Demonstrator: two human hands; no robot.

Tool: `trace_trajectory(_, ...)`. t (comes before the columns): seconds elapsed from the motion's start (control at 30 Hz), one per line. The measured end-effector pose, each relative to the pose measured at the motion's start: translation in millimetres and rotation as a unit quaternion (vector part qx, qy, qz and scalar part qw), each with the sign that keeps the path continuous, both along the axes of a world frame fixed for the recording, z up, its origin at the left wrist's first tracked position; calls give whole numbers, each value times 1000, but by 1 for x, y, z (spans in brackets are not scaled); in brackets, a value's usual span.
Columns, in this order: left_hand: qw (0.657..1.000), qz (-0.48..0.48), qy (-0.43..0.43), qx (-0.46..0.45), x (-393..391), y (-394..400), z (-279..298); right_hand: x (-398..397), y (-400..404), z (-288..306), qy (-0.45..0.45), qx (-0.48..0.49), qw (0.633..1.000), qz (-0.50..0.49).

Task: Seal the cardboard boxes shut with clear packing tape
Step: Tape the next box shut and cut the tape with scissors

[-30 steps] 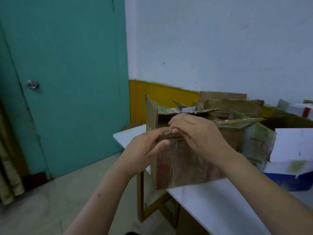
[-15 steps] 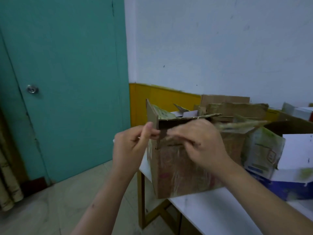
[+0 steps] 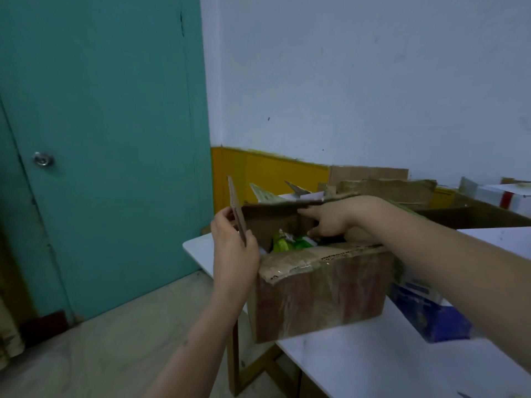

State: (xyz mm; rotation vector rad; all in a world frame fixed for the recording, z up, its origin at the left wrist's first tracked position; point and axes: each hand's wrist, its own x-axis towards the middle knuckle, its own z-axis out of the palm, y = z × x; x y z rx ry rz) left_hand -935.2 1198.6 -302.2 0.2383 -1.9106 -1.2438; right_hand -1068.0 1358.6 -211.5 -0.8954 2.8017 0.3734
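The left hand (image 3: 234,248) pinches the upright side flap (image 3: 238,209) of a worn brown cardboard box (image 3: 316,294), thumb on the outer face and fingers curled against the inner one, holding that flap on edge at the box's left end. The right hand (image 3: 330,219) reaches over the open top with its fingers held fairly straight, the fingertips lying under the far flap (image 3: 275,208), which stands partly raised and shades the opening. The box sits at the near left corner of a white table (image 3: 373,360), its lower left corner overhanging the table edge a little. Its front wall is scuffed, streaked reddish-brown and glossy under old clear tape; the near flap (image 3: 310,258) is folded down across the top, creased and torn along its front edge, with a line of dark print near its right end. Inside the opening lie bright green packets (image 3: 284,242). Just beside the box on the right stands a blue and white carton (image 3: 425,308), blurred. Behind are further flattened brown cardboard pieces (image 3: 385,186) against a pale wall with a yellow band (image 3: 267,173), and to the left a teal door (image 3: 100,133) with a round metal knob (image 3: 43,159).
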Motion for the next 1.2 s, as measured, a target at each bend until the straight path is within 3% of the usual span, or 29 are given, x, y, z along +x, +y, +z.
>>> trace_trajectory(0.1,998,2,4,-57,4,2,-4,-28,-3,1,76,-12,997,11)
trace_trajectory(0.23,985,-43,-43,-160,5,0,-3,-47,-10,1,87,-62,994,-2)
trace_trajectory(0.37,909,-143,-201,-337,5,-8,10,-60,-6,-7,63,-97,993,6)
trace_trajectory(0.57,830,-339,-338,-286,34,-39,24,-70,17,7,73,-136,988,-12)
trace_trajectory(0.67,817,-369,-347,-274,37,-55,23,-64,27,33,84,-159,983,-31)
trace_trajectory(0.87,783,-406,-346,-319,27,-66,24,-47,23,51,51,-88,993,-55)
trace_trajectory(0.9,789,-395,-342,-323,26,-65,23,-46,21,50,44,-77,994,-59)
trace_trajectory(0.97,837,-338,-297,-311,23,-56,22,-43,19,49,31,-64,995,-65)
trace_trajectory(1.03,900,-277,-243,-232,14,-44,20,-42,20,50,-12,-89,993,-75)
trace_trajectory(1.1,943,-238,-196,-129,1,-32,20,-38,23,54,-41,-145,986,-71)
trace_trajectory(1.2,990,-38,-113,-76,-25,-28,18,-31,27,60,-27,-237,970,-38)
